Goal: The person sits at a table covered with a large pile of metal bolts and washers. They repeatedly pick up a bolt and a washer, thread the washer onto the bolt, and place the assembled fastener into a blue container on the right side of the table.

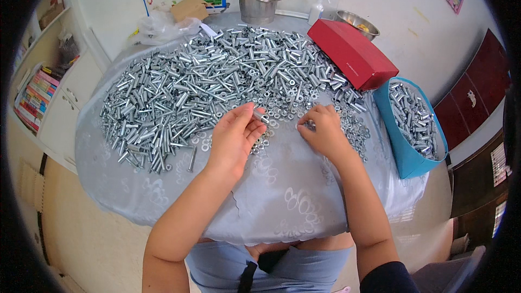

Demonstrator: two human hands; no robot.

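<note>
My left hand [233, 133] is closed, its thumb and fingers pinching a short silvery metal sleeve [261, 116] above the near edge of the pile. My right hand [324, 130] is down among loose nuts and washers [353, 130], with its fingers curled and the thumb bent in. What its fingertips hold, if anything, is hidden. A wide heap of silvery bolts and metal sleeves [179, 87] spreads over the table beyond both hands. One single bolt [192, 159] lies apart on the cloth, left of my left forearm.
A grey patterned cloth [271, 206] covers the table. At the right stand a blue fabric bin [404, 146] full of metal bolts and a red box [353, 54]. Along the back are a lidded steel pot [259, 0], a spray bottle [316, 11], a metal bowl [372, 31] and a plastic bag [163, 30].
</note>
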